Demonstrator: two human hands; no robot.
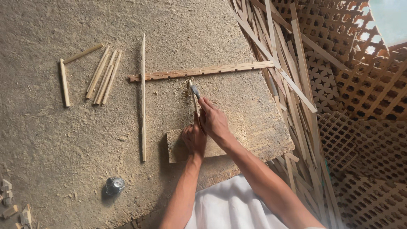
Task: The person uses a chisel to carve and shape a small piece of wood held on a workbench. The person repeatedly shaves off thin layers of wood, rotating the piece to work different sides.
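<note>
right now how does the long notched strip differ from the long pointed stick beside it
The notched strip lies crosswise, above the hands; the pointed stick runs lengthwise, left of them. The notched strip is broader, with cuts along one edge; the pointed stick is slimmer, plain and tapers to a tip at its far end. The two meet near the strip's left end. Both are pale wood lying flat on the dusty board.

We see a long notched wooden strip (pixel 203 71) lying across our dusty board (pixel 63 140), with short sticks (pixel 104 76) to the left. A small shiny round object (pixel 114 185) sits near us, and stacked wooden lattice panels (pixel 364 93) fill the right.
</note>
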